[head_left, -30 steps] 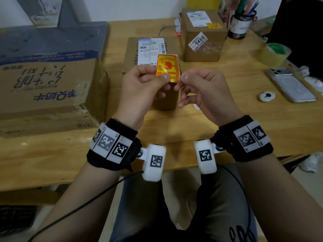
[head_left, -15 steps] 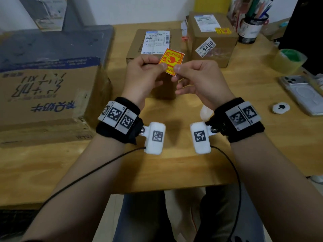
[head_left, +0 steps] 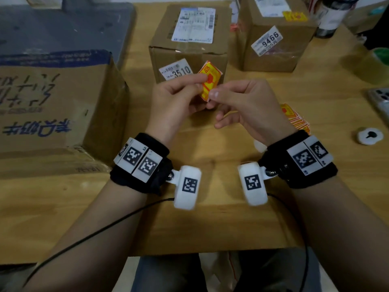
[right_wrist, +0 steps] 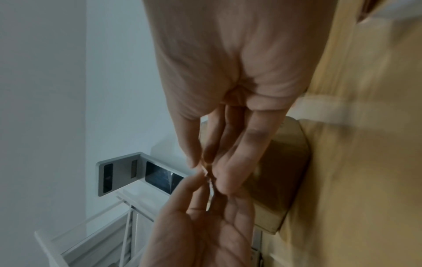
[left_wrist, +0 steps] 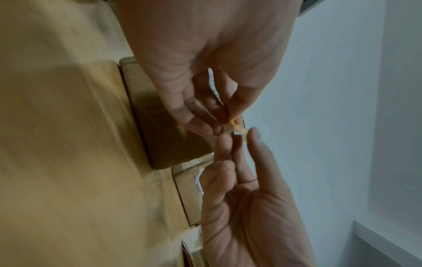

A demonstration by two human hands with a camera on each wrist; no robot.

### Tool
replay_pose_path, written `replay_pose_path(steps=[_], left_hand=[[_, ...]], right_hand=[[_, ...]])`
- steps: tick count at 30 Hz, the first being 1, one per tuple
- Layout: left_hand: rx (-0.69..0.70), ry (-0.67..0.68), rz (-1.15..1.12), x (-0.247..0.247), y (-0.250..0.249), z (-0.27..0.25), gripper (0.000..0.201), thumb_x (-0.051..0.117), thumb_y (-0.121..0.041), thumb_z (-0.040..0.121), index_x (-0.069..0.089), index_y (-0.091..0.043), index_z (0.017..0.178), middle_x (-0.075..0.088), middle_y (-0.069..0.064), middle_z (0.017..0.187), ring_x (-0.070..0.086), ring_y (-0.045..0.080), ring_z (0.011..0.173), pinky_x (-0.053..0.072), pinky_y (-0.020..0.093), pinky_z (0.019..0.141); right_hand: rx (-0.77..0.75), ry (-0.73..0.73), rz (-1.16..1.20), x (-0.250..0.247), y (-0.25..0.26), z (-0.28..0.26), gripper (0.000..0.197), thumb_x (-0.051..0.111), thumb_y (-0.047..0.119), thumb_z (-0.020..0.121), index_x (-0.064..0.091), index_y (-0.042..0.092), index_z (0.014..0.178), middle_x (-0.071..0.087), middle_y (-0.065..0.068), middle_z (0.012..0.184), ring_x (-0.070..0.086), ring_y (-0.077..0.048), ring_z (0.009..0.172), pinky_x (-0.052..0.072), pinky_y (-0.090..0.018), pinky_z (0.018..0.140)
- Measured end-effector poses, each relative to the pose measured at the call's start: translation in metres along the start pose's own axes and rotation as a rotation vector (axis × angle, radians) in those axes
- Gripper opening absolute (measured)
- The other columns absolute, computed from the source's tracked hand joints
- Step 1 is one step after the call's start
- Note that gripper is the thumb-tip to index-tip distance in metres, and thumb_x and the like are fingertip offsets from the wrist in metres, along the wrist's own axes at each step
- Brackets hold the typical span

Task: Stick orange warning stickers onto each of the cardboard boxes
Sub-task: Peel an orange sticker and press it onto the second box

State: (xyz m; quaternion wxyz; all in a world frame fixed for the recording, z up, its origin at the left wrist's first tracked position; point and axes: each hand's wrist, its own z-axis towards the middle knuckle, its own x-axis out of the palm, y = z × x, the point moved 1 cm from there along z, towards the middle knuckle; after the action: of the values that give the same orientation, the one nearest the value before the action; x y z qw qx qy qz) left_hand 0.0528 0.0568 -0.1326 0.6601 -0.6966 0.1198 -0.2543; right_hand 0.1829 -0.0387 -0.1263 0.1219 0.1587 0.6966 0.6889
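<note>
Sticker (head_left: 210, 81): orange and yellow, held above the table (head_left: 210, 224) in front of the middle box (head_left: 189, 53). Left hand (head_left: 174, 104) pinches its left edge between thumb and forefinger; right hand (head_left: 248, 106) pinches its lower corner the same way, other fingers loosely curled. Both wrist views show the fingertips meeting on a thin edge of the sticker; whether the backing is parting cannot be told.

Middle box: cardboard, upright, white shipping label on top, white tag reading 3510 on the near face. The hands and sticker cover part of that face.

Right box (head_left: 273, 49): cardboard, just right of the middle box, tag reading 9466 on the near face, a small orange sticker on its top near the right edge.

Large box (head_left: 54, 106): cardboard with blue print, at the table's left, lying against a grey case (head_left: 69, 28) behind it.

Sticker stack (head_left: 294, 116): orange, loose on the table just beyond the right wrist, partly hidden by it.

Other items: white round tag (head_left: 370, 135) at right; phone (head_left: 381, 100) at the right edge, cut off; green tape roll (head_left: 379, 60) beyond it, blurred; pen cup (head_left: 332, 15) at the far right corner.

Surface: pale wooden table, near edge over the person's lap. Room: white wall behind.
</note>
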Motion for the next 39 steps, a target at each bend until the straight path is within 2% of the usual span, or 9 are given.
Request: replay_pose_path(steps=[5, 14, 18, 25, 28, 31, 34, 36, 39], left_hand=[[-0.018, 0.007, -0.027, -0.005, 0.000, -0.002, 0.012, 0.069, 0.000, 0.089, 0.076, -0.007, 0.097, 0.075, 0.010, 0.087, 0.067, 0.024, 0.078, 0.058, 0.030, 0.074], [-0.019, 0.002, -0.094, -0.003, 0.003, -0.005, 0.013, 0.073, -0.001, 0.087, 0.076, -0.009, 0.096, 0.075, 0.008, 0.080, 0.062, 0.018, 0.069, 0.054, 0.026, 0.069], [-0.021, 0.002, -0.102, -0.002, 0.003, -0.005, 0.013, 0.073, -0.001, 0.087, 0.077, -0.009, 0.096, 0.075, 0.010, 0.082, 0.062, 0.020, 0.072, 0.054, 0.024, 0.067], [-0.015, 0.014, -0.094, -0.001, 0.000, -0.006, 0.011, 0.072, -0.002, 0.088, 0.077, -0.009, 0.094, 0.073, 0.011, 0.082, 0.062, 0.017, 0.068, 0.053, 0.024, 0.066], [-0.016, 0.039, -0.058, 0.000, 0.001, -0.008, 0.008, 0.070, -0.004, 0.091, 0.075, -0.007, 0.096, 0.071, 0.012, 0.082, 0.064, 0.018, 0.071, 0.055, 0.026, 0.069], [0.018, 0.069, 0.028, -0.002, 0.001, -0.008, 0.007, 0.071, -0.011, 0.090, 0.077, -0.010, 0.093, 0.073, 0.015, 0.092, 0.071, 0.022, 0.084, 0.059, 0.033, 0.077], [0.042, 0.079, 0.109, -0.005, -0.002, -0.007, 0.005, 0.074, -0.019, 0.086, 0.079, -0.018, 0.085, 0.076, 0.004, 0.093, 0.072, 0.018, 0.093, 0.057, 0.032, 0.075], [0.068, 0.087, 0.152, -0.006, -0.004, -0.007, 0.005, 0.075, -0.021, 0.084, 0.079, -0.021, 0.081, 0.075, -0.004, 0.091, 0.070, 0.013, 0.091, 0.056, 0.030, 0.072], [0.121, 0.135, 0.214, -0.006, -0.006, -0.009, 0.007, 0.075, -0.020, 0.085, 0.079, -0.023, 0.081, 0.075, -0.007, 0.090, 0.068, 0.010, 0.088, 0.054, 0.028, 0.069]], right_hand=[[0.013, 0.009, -0.005, -0.002, -0.004, 0.001, 0.007, 0.073, 0.008, 0.091, 0.078, 0.003, 0.090, 0.074, -0.015, 0.081, 0.059, -0.020, 0.058, 0.059, -0.031, 0.052], [-0.039, 0.042, -0.039, 0.001, -0.002, -0.003, 0.010, 0.070, 0.003, 0.091, 0.078, 0.005, 0.085, 0.075, -0.014, 0.080, 0.060, -0.020, 0.058, 0.060, -0.033, 0.053], [-0.046, 0.031, -0.041, 0.001, -0.001, -0.003, 0.012, 0.068, -0.001, 0.091, 0.077, 0.003, 0.085, 0.075, -0.014, 0.079, 0.060, -0.019, 0.057, 0.060, -0.033, 0.052], [-0.083, 0.055, -0.058, 0.000, 0.001, -0.003, 0.007, 0.071, 0.003, 0.092, 0.076, 0.004, 0.088, 0.073, -0.012, 0.075, 0.062, -0.018, 0.058, 0.061, -0.033, 0.054], [-0.114, 0.059, -0.073, 0.000, 0.003, -0.004, 0.008, 0.069, 0.003, 0.093, 0.075, 0.004, 0.088, 0.070, -0.008, 0.071, 0.062, -0.017, 0.058, 0.061, -0.033, 0.054], [-0.139, 0.026, -0.072, -0.001, 0.004, -0.005, 0.007, 0.068, 0.003, 0.094, 0.073, 0.003, 0.089, 0.067, -0.006, 0.066, 0.061, -0.017, 0.056, 0.061, -0.034, 0.053], [-0.163, -0.001, -0.092, -0.003, 0.006, -0.005, 0.008, 0.068, 0.003, 0.095, 0.073, 0.004, 0.088, 0.064, -0.005, 0.064, 0.060, -0.017, 0.055, 0.061, -0.034, 0.052], [-0.177, -0.007, -0.117, -0.005, 0.007, -0.005, 0.009, 0.068, 0.004, 0.095, 0.073, 0.004, 0.088, 0.064, -0.004, 0.064, 0.060, -0.017, 0.055, 0.061, -0.035, 0.053], [-0.197, -0.004, -0.162, -0.006, 0.007, -0.006, 0.010, 0.067, 0.005, 0.096, 0.074, 0.006, 0.088, 0.064, -0.002, 0.063, 0.061, -0.018, 0.056, 0.061, -0.036, 0.054]])
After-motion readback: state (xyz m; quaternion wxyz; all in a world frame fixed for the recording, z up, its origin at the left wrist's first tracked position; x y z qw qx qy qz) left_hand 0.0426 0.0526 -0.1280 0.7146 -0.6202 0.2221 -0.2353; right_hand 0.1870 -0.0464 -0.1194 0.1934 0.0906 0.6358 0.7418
